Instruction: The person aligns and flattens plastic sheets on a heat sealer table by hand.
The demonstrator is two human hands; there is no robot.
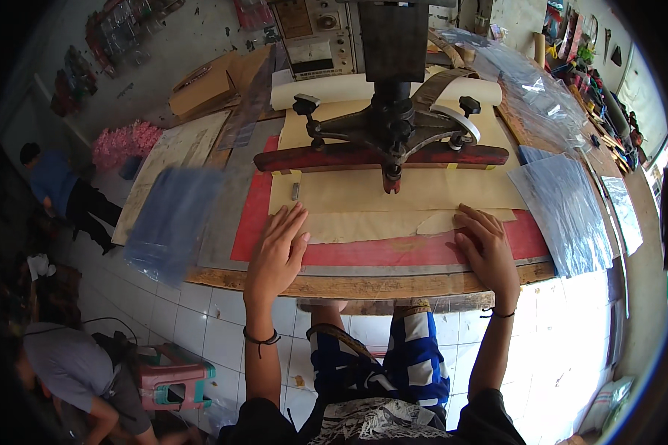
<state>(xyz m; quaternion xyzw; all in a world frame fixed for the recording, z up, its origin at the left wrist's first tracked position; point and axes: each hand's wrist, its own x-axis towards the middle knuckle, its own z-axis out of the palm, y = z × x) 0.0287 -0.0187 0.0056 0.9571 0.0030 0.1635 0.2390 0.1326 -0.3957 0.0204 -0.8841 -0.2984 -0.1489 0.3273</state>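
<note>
My left hand (277, 252) lies palm down with its fingers stretched forward, over the left front edge of a tan paper sheet (364, 226). On the right, my right hand (490, 248) rests with slightly bent, spread fingers near that sheet's right front edge. A clear film seems to span between the hands and overhang the table edge, but it is hard to make out. Under the paper is a red mat (334, 256). Beyond the hands, a press with a long dark-red bar (312, 158) stands over the paper. A small metal piece (295, 190) lies near my left fingertips.
Bluish clear plastic sheets (172, 215) lie at the left, with more plastic sheets (564, 208) at the right. Behind the press are a control box (315, 37) and a paper roll (286, 96). Two other people are at the left, one by a stool (174, 378).
</note>
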